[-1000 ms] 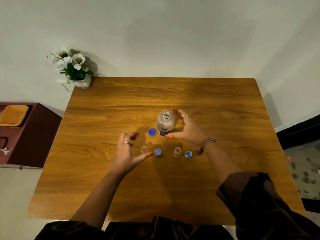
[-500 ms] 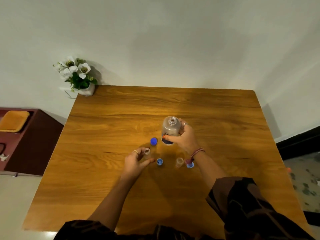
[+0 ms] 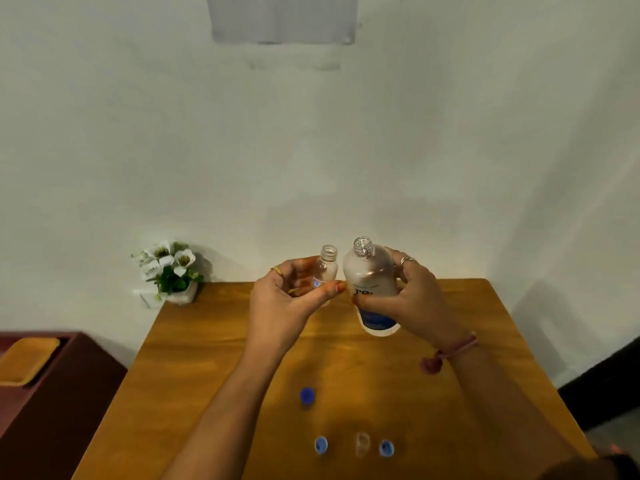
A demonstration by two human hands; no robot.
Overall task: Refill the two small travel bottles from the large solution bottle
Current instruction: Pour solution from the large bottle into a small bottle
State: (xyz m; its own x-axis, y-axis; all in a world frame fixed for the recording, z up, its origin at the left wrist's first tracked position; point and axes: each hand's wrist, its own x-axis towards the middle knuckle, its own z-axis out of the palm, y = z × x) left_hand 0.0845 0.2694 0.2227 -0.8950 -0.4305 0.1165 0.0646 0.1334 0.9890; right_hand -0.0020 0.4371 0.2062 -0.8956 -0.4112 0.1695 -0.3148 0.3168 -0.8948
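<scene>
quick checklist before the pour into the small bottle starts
1. Large solution bottle uncapped, gripped by right hand: ok.
2. Small travel bottle uncapped, held by left hand: ok.
3. Both bottles lifted above the table, mouths side by side: ok.
4. Large bottle tipped over the small mouth: not ok, both roughly upright.
5. Second travel bottle standing open on the table: ok.
6. Liquid level in the large bottle: cannot tell.
</scene>
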